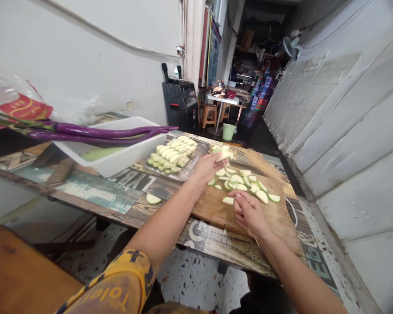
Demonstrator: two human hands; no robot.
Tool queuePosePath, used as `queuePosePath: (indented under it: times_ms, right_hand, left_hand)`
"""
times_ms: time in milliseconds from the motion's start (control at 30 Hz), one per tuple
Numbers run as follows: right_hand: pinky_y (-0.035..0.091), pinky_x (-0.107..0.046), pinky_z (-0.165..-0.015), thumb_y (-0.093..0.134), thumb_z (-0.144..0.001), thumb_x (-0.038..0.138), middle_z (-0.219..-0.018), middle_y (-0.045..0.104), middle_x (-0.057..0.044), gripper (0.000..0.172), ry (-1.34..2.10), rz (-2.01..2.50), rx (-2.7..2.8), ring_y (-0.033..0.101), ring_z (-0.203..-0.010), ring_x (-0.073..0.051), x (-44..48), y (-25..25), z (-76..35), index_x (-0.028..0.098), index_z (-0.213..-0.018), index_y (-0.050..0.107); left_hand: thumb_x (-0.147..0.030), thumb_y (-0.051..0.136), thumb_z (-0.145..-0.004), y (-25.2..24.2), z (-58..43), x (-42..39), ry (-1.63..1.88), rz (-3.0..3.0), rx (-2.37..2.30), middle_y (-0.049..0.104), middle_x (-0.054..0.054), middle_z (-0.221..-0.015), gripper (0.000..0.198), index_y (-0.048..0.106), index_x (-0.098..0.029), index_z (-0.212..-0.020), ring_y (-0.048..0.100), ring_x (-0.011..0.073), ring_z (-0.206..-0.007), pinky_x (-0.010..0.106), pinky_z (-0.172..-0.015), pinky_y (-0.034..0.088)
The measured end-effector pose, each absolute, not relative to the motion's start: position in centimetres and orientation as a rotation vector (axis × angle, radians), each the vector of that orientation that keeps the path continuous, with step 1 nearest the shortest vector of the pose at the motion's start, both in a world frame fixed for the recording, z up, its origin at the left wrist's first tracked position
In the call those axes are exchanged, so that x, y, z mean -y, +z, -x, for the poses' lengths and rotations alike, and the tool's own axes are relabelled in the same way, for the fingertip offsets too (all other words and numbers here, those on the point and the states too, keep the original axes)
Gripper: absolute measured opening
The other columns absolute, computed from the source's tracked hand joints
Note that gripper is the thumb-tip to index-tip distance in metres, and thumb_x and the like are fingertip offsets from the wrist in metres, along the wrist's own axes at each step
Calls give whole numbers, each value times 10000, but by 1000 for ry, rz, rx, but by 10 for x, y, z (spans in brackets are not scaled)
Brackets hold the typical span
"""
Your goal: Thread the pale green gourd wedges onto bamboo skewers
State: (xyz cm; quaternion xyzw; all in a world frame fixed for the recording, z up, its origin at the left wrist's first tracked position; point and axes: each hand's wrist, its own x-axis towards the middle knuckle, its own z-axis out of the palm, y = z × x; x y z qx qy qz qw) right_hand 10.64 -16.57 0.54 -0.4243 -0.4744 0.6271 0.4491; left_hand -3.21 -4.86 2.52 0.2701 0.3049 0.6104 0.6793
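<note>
My left hand [207, 168] pinches a pale, green-skinned squash slice [223, 155] above the cutting board. A thin bamboo skewer [256, 240] is in my right hand [249, 213], its upper part rising toward that slice. Whether its tip has entered the slice I cannot tell. Loose half-moon slices [239, 179] lie heaped on the wooden cutting board [216, 209] under and beyond my hands. Left of my left hand, a metal tray [200, 150] carries rows of skewered slices [172, 152].
Long purple eggplants [101, 132] rest across a white plastic bin [127, 160] with a pale green vegetable inside. Bare skewers [265, 163] lie behind the board. One stray slice [153, 199] sits near the table's front edge. A black speaker [181, 104] stands beyond the table.
</note>
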Motion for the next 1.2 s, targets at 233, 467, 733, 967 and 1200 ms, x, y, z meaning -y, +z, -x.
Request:
queuePosePath:
  times_ms: [233, 467, 733, 967, 1200]
  right_hand:
    - [149, -141, -240, 496, -791, 435, -443, 253, 130, 251, 1576, 1081, 1163, 129, -282, -23, 163, 9, -109, 200, -876, 478]
    - [311, -203, -389, 392, -848, 382, -470, 404, 55, 262, 871, 1316, 1646, 370, -385, -86, 156, -3, -114, 173, -816, 546]
    - [420, -275, -595, 388, -843, 306, -729, 624, -75, 266, 331, 1334, 1859, 558, -641, -174, 154, -12, -117, 162, -851, 612]
    - [165, -158, -260, 467, -810, 444, -416, 235, 122, 259, 1403, 1091, 1201, 150, -277, -34, 156, 1, -107, 196, -869, 507]
    - [178, -125, -232, 519, -798, 413, -425, 261, 126, 236, 1449, 990, 1135, 163, -272, -15, 151, 3, -110, 184, -847, 497]
  left_hand:
    - [-162, 603, -736, 23, 29, 49, 1358, -615, -686, 669, 82, -726, 66, 584, -101, -748, 643, 131, -634, 266, -691, 505]
    - [-171, 639, -702, 23, 22, 52, 1386, -628, -674, 658, 67, -707, 111, 549, -108, -716, 645, 142, -630, 277, -675, 504]
    - [-156, 619, -716, 22, 17, 55, 1423, -643, -683, 657, 74, -710, 90, 549, -100, -714, 645, 144, -628, 256, -638, 499]
    - [-149, 612, -724, 21, 12, 59, 1294, -628, -660, 669, 106, -757, 78, 590, -84, -760, 642, 139, -636, 249, -639, 504]
    - [-192, 623, -728, 22, 11, 63, 1245, -670, -584, 676, 114, -805, 138, 615, -85, -816, 646, 143, -686, 245, -660, 510]
